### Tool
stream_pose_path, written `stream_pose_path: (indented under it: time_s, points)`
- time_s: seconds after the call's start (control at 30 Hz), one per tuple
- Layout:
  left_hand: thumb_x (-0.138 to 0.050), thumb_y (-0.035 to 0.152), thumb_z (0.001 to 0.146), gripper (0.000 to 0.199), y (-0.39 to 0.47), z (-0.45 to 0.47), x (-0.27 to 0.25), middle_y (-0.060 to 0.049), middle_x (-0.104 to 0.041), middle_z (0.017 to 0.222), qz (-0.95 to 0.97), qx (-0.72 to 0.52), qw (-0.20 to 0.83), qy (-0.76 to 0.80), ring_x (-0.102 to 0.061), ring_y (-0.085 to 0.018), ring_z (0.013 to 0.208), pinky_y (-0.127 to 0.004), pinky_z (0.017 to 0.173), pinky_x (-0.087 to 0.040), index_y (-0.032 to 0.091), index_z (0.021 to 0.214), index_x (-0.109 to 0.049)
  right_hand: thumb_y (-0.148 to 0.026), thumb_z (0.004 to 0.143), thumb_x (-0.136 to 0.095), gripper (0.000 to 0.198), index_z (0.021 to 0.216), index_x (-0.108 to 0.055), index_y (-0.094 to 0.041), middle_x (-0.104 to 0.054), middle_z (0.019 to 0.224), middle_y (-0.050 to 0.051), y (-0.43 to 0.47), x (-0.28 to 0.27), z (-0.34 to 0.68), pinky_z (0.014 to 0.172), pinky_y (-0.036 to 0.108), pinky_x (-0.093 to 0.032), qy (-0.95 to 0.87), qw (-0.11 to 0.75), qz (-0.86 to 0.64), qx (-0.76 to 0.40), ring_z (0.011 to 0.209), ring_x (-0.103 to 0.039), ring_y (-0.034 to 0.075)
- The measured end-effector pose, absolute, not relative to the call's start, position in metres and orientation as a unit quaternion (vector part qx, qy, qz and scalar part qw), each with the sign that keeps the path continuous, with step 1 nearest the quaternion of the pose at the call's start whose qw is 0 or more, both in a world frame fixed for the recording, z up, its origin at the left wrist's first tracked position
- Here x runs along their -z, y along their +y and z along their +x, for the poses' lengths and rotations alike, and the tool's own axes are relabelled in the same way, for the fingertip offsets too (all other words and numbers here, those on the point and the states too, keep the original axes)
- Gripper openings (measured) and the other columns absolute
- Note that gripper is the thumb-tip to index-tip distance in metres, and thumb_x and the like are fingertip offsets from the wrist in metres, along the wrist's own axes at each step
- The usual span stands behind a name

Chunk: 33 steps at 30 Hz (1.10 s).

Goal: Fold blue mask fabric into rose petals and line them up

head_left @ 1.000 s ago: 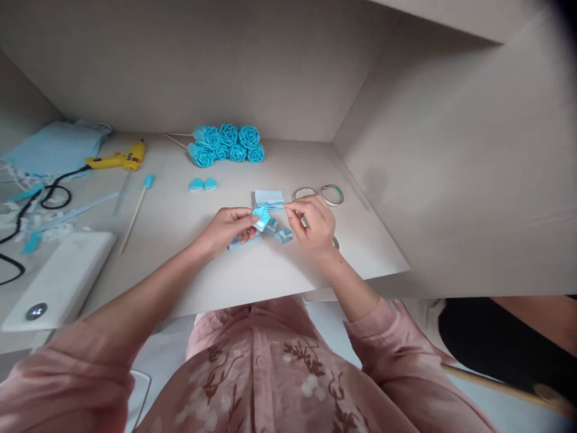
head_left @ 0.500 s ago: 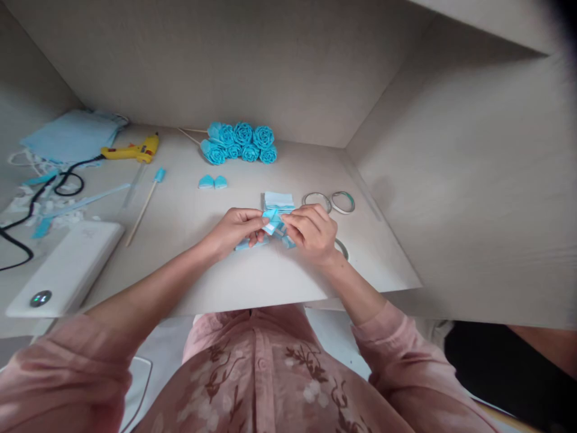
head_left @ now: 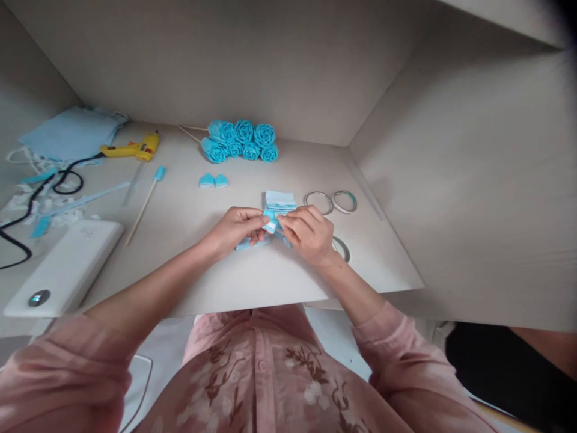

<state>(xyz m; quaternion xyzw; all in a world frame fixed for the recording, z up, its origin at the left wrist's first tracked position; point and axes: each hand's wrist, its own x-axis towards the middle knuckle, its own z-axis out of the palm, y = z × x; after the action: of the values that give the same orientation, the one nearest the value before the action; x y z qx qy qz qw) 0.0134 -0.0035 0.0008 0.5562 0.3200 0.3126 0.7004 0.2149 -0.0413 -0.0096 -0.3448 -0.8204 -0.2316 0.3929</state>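
Between my two hands is a small folded piece of blue fabric (head_left: 270,225) with a white patch on it. My left hand (head_left: 241,228) pinches its left side between thumb and fingers. The fingertips of my right hand (head_left: 311,233) are closed on its right edge. Just behind them lies a stack of light blue fabric pieces (head_left: 280,198). More blue pieces (head_left: 250,242) lie under my hands, partly hidden. Two folded blue petals (head_left: 213,180) sit side by side farther back on the table.
Blue fabric roses (head_left: 243,141) lie at the back. To the left are a yellow glue gun (head_left: 137,148), a blue-tipped stick (head_left: 146,204), a white power bank (head_left: 67,267), face masks (head_left: 70,133) and scraps. Rings of tape (head_left: 345,202) are on the right, near the side wall.
My right fingertips have moved slightly left over the blue fabric piece, and its upper right corner is now folded in. My left hand keeps its pinch.
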Motion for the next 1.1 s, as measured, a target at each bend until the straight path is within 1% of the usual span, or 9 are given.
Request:
stream_pose_path:
  time_s: [0.13, 0.3, 0.4, 0.5, 0.6, 0.7, 0.9, 1.0, 1.1]
  points:
    - [-0.074, 0.039, 0.077, 0.029, -0.004, 0.014, -0.001, -0.002, -0.062, 0.058, 0.531, -0.316, 0.722, 0.312, -0.051, -0.008, 0.049, -0.022, 0.048, -0.038, 0.013, 0.068, -0.067, -0.016, 0.093, -0.057, 0.017, 0.096, -0.071, -0.025, -0.071, 0.084, 0.003, -0.042, 0.012, 0.216, 0.071, 0.03, -0.051, -0.826, 0.368, -0.363, 0.224, 0.079, -0.06, 0.016]
    - [-0.074, 0.036, 0.075, 0.026, 0.0, 0.014, 0.003, -0.003, -0.063, 0.058, 0.506, -0.326, 0.731, 0.321, -0.052, -0.009, 0.049, -0.022, 0.047, -0.038, 0.012, 0.069, -0.067, -0.023, 0.094, -0.055, 0.023, 0.11, -0.071, -0.023, -0.072, 0.092, 0.005, -0.041, 0.012, 0.217, 0.073, 0.033, -0.051, -0.848, 0.373, -0.356, 0.123, 0.085, -0.061, 0.018]
    - [-0.074, 0.036, 0.075, 0.025, 0.002, 0.013, 0.004, -0.002, -0.063, 0.059, 0.506, -0.34, 0.722, 0.327, -0.054, -0.009, 0.051, -0.021, 0.047, -0.039, 0.012, 0.071, -0.067, -0.03, 0.097, -0.049, 0.03, 0.117, -0.07, -0.022, -0.071, 0.093, 0.006, -0.043, 0.004, 0.218, 0.078, 0.037, -0.05, -0.833, 0.415, -0.365, 0.012, 0.084, -0.062, 0.019]
    - [-0.072, 0.04, 0.078, 0.029, 0.002, 0.012, 0.003, -0.002, -0.062, 0.06, 0.536, -0.338, 0.699, 0.33, -0.052, -0.008, 0.05, -0.021, 0.049, -0.039, 0.012, 0.073, -0.067, -0.035, 0.1, -0.044, 0.034, 0.124, -0.066, -0.023, -0.07, 0.092, 0.005, -0.043, -0.007, 0.217, 0.082, 0.034, -0.051, -0.76, 0.464, -0.437, -0.129, 0.086, -0.063, 0.017]
    - [-0.07, 0.045, 0.08, 0.034, 0.001, 0.012, 0.001, -0.001, -0.061, 0.059, 0.581, -0.332, 0.661, 0.34, -0.05, -0.007, 0.049, -0.021, 0.051, -0.039, 0.013, 0.07, -0.065, -0.044, 0.097, -0.051, 0.041, 0.131, -0.06, -0.024, -0.068, 0.1, 0.005, -0.038, -0.01, 0.215, 0.075, 0.027, -0.051, -0.708, 0.444, -0.469, -0.285, 0.088, -0.063, 0.015]
    - [-0.069, 0.049, 0.079, 0.038, -0.001, 0.012, 0.0, 0.0, -0.06, 0.058, 0.613, -0.326, 0.63, 0.349, -0.048, -0.007, 0.049, -0.021, 0.05, -0.037, 0.014, 0.067, -0.062, -0.043, 0.089, -0.062, 0.054, 0.138, -0.053, -0.023, -0.065, 0.097, 0.003, -0.031, -0.005, 0.21, 0.068, 0.023, -0.048, -0.687, 0.428, -0.439, -0.389, 0.082, -0.06, 0.012]
    - [-0.074, 0.045, 0.072, 0.034, -0.001, 0.014, 0.0, 0.004, -0.053, 0.061, 0.632, -0.356, 0.598, 0.341, -0.042, -0.006, 0.053, -0.02, 0.052, -0.033, 0.015, 0.07, -0.059, -0.03, 0.083, -0.067, 0.057, 0.138, -0.053, -0.023, -0.058, 0.082, -0.003, -0.023, -0.004, 0.199, 0.064, 0.022, -0.044, -0.664, 0.461, -0.445, -0.385, 0.072, -0.054, 0.01]
    - [-0.077, 0.04, 0.068, 0.032, 0.0, 0.014, 0.002, 0.005, -0.048, 0.062, 0.632, -0.372, 0.587, 0.344, -0.04, -0.007, 0.056, -0.02, 0.053, -0.031, 0.016, 0.07, -0.056, -0.031, 0.081, -0.071, 0.057, 0.135, -0.057, -0.023, -0.057, 0.078, -0.003, -0.02, -0.007, 0.198, 0.064, 0.022, -0.044, -0.662, 0.462, -0.434, -0.4, 0.069, -0.053, 0.01]
    - [-0.072, 0.041, 0.071, 0.031, 0.001, 0.013, 0.002, 0.005, -0.046, 0.06, 0.633, -0.368, 0.579, 0.358, -0.038, -0.007, 0.056, -0.021, 0.053, -0.029, 0.016, 0.069, -0.053, -0.037, 0.082, -0.071, 0.055, 0.134, -0.058, -0.023, -0.059, 0.077, -0.003, -0.018, -0.007, 0.2, 0.066, 0.023, -0.046, -0.64, 0.465, -0.426, -0.439, 0.069, -0.055, 0.01]
